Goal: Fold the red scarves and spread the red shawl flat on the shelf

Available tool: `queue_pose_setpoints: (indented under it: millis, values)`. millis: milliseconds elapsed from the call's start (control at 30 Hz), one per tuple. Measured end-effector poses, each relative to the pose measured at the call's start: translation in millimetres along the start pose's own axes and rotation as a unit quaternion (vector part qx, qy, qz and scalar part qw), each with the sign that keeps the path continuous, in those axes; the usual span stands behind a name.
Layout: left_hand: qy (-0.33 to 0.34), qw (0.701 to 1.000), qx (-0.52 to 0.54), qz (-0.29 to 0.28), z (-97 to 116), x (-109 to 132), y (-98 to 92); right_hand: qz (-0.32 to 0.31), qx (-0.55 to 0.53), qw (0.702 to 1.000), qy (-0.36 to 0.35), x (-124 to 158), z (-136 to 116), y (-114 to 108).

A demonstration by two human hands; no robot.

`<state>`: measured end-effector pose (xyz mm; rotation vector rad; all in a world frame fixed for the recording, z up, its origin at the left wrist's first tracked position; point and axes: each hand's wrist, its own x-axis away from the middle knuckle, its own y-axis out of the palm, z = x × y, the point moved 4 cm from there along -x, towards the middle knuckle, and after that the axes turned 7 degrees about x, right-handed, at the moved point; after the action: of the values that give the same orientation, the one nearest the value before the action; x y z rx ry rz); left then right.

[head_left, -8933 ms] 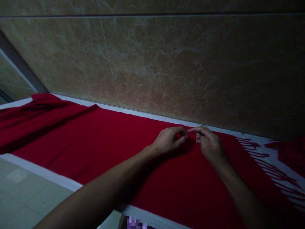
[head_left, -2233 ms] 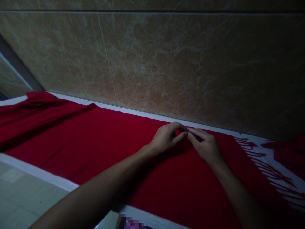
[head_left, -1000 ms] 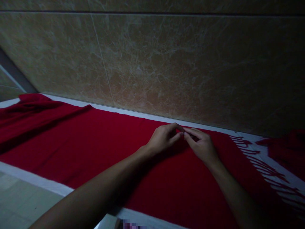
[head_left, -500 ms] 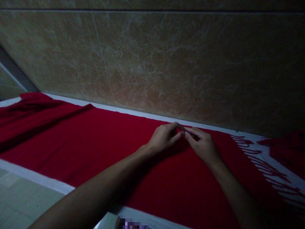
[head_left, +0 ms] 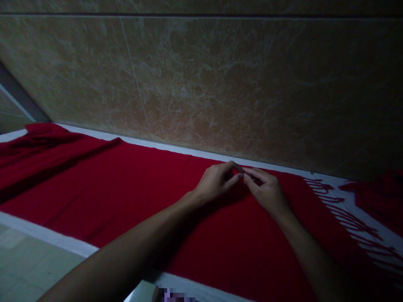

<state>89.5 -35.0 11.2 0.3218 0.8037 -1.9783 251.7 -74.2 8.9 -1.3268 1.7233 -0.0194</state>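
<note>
A long red scarf [head_left: 138,184] lies spread over a white-covered surface, with twisted fringe [head_left: 349,218] along its right end. My left hand [head_left: 215,180] and my right hand [head_left: 266,188] meet above the scarf near its far edge. Both are closed, thumb against fingers, with the fingertips of one touching those of the other. Whatever lies between the fingertips is too small and dark to make out. At the left end the scarf is bunched into folds.
A brown marble-patterned tile wall [head_left: 195,84] rises right behind the white surface [head_left: 59,237]. More red fabric [head_left: 380,199] lies at the far right. Pale floor tiles [head_left: 25,264] show at lower left. A pale object [head_left: 143,291] sits at the bottom edge.
Both hands stay pinched together in nearly the same spot. The scarf lies as before; only a very slight shift of the view is visible.
</note>
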Motion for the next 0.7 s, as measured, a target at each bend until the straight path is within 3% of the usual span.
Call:
queue_pose_setpoints:
  millis: [700]
  values:
    - [-0.020,1.000,0.011,0.007,-1.4,0.4,0.3,-0.002,0.006,1.000,0.007,-0.2,1.7,0.1]
